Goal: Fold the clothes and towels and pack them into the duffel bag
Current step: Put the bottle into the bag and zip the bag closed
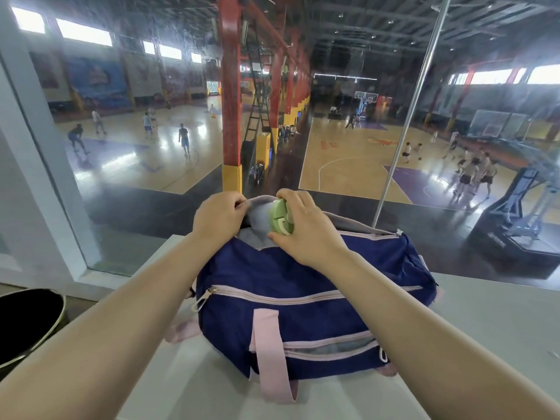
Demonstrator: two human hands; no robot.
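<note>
Two hands work at the open top of the navy duffel bag (303,286), which we find lying on the white table (485,328) against the glass. Our left hand (216,221) pinches the bag's grey lining at the far rim, fingers (235,204) curled on the cloth. Our right hand (306,228) grips a green-lidded bottle (280,219), its body partly inside the opening. Pink handle strap (268,353) hangs down the near side. We note a black bin (27,322) at lower left.

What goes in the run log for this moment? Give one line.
left hand: holds bag opening | right hand: grips green-capped bottle | duffel bag: open, on white table
</note>
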